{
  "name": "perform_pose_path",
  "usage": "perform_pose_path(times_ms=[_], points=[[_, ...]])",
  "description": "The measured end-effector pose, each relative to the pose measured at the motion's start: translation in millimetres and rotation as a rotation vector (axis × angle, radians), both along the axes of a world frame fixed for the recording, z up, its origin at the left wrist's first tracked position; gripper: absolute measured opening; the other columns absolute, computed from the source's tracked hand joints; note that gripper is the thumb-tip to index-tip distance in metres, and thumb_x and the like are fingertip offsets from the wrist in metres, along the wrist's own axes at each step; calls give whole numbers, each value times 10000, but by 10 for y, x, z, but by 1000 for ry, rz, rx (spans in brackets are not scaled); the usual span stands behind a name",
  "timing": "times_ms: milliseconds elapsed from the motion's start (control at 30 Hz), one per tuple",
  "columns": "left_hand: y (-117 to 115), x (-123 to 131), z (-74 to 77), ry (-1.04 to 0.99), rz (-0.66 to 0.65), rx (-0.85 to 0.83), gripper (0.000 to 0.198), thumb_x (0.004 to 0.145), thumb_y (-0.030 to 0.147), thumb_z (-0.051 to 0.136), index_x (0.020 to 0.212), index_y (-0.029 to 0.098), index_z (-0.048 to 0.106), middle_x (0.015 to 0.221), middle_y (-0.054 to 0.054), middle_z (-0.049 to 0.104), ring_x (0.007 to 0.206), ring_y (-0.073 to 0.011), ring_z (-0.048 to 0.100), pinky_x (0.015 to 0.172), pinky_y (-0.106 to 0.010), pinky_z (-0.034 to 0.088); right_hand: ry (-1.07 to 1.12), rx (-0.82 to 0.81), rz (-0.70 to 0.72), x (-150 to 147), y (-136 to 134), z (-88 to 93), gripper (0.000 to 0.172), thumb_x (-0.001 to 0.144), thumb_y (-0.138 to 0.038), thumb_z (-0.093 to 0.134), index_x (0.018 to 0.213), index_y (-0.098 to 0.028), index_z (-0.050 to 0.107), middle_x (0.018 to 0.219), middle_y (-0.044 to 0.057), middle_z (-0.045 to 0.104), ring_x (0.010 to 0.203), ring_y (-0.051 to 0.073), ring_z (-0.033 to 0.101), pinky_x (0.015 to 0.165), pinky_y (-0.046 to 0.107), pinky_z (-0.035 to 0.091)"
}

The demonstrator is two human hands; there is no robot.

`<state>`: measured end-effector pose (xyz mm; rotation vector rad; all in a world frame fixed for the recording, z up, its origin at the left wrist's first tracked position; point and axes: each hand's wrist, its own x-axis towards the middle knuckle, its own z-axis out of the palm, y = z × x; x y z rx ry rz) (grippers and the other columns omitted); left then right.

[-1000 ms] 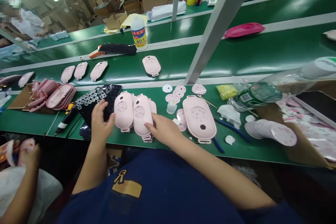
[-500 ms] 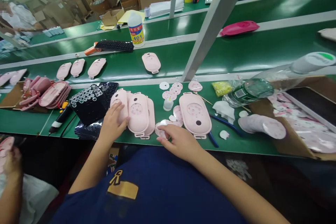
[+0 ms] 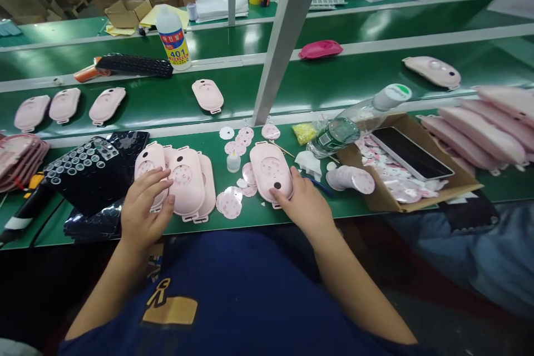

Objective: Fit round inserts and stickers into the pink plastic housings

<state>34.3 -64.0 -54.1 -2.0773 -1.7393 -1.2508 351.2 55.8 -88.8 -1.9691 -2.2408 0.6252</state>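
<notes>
One single pink cover (image 3: pixel 271 169), lying flat between twelve and one o'clock from my chest: my right hand (image 3: pixel 307 203) has its thumb on the face, fingers along the right edge; whether they grip, I cannot tell. Overlapping pink covers (image 3: pixel 189 192), at its nine o'clock: my left hand (image 3: pixel 146 208), fingers spread wide, over the leftmost. Round printed discs (image 3: pixel 230 203), at eight. Clear water bottle (image 3: pixel 337 136), at two.

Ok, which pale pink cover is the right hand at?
The lone cover just right of the small bottle, dark spot toward the person; the covers by the left hand overlap in a group.
</notes>
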Motion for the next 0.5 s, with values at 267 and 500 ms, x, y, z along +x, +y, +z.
perform_pose_path(times_ms=[267, 500], points=[[-20, 57, 79, 21, -40, 14, 384, 791, 71, 675, 1144, 221, 653, 1210, -108, 696, 1150, -311, 644, 1005, -530, 509, 324, -152, -72, 140, 228, -189, 571, 730, -513, 710, 1171, -158, 635, 1137, 149, 682, 1026, 316, 643, 863, 426, 507], [-54, 32, 146, 17, -48, 64, 395, 777, 37, 675, 1140, 190, 663, 1178, -137, 701, 1134, -327, 644, 977, -545, 511, 1029, -181, -374, 214, 143, -267, 675, 613, -516, 812, 1163, -210, 568, 1170, 110, 688, 1024, 283, 668, 881, 441, 555]])
